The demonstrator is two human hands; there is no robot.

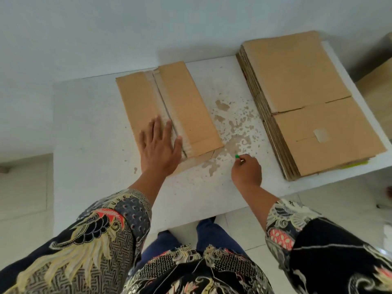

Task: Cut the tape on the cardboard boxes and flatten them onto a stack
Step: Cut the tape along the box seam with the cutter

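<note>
Two hands at work: right hand (246, 170) pinched on a green-tipped cutter (237, 157), near right of box; left hand (160, 148) spread flat, pinning taped box (169, 109) mid-table. Tape-cutting step, apparently; next, blade along centre seam. Far right, flattened stack (307, 98) waiting.

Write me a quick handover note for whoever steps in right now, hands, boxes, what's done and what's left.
Left hand: open, palm flat on the near end of the cardboard box, beside its centre seam.
Right hand: closed around a small green-tipped tool, probably the cutter, resting on the table clear of the box.
Stack of flattened boxes: at the table's right side.
Done: the box's centre seam looks open along its length.
Left: finish flattening this box if it isn't fully flat, then move it onto the stack.
</note>
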